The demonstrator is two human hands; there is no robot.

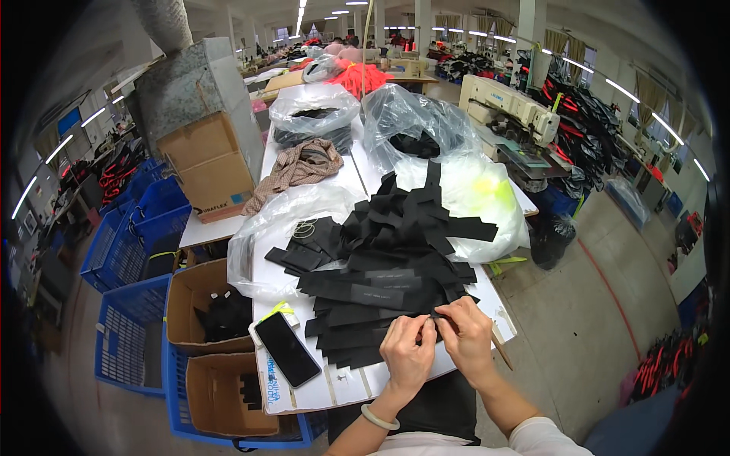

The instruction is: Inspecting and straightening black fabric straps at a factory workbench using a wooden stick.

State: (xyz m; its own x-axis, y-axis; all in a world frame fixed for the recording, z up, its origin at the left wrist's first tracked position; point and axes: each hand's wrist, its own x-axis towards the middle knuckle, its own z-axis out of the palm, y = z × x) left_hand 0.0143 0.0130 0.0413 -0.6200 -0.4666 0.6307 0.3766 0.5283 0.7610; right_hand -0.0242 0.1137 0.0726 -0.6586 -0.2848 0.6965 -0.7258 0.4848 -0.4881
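Note:
Both hands meet at the near right of a heap of black fabric strips (pixel 372 289) on the white table (pixel 346 386). My left hand (pixel 408 348), with a pale bangle on its wrist, is closed in a pinch, thumb against fingers. Close beside it, my right hand (pixel 465 334) is pinched too, its fingertips on the edge of a black strip. What lies between the left fingertips is mostly hidden by the fingers. More black strips (pixel 403 216) are piled loosely behind the flat, overlapping row.
A black phone (pixel 287 349) lies left of the strips. Clear plastic bags (pixel 262 243) and a brown checked cloth (pixel 300 163) are around the pile. Cardboard boxes (pixel 205 296) and blue crates (pixel 125 334) stand left of the table. A sewing machine (pixel 509 106) is at the far right.

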